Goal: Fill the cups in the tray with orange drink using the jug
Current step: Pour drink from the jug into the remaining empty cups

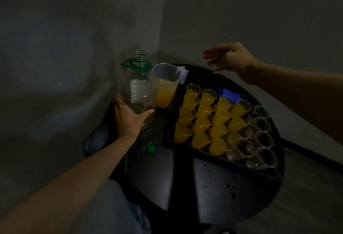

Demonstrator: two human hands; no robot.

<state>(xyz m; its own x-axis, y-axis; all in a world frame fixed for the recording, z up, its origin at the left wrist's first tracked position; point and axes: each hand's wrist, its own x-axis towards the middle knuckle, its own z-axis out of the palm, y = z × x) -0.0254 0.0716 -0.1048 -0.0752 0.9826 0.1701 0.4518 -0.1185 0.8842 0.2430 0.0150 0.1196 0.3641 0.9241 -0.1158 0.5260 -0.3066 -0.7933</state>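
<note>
A dark tray [239, 166] on a round black table holds several small clear cups. The left rows of cups [201, 117] are full of orange drink; the right-hand cups [262, 124] are empty. A clear plastic jug [166, 85], partly filled with orange drink, stands behind the tray's left corner with its handle toward the right. My left hand [130, 120] grips the lower part of a large clear uncapped bottle [138, 92] with a green neck ring, just left of the jug. My right hand [229, 58] hovers with loose fingers above the table's far edge, to the right of the jug, holding nothing.
A green bottle cap [151, 148] lies on the table [213, 196] in front of the bottle. Something blue [230, 92] lies behind the tray. Walls meet in a corner right behind the table. Blue fabric [118, 206] shows below the table at the left.
</note>
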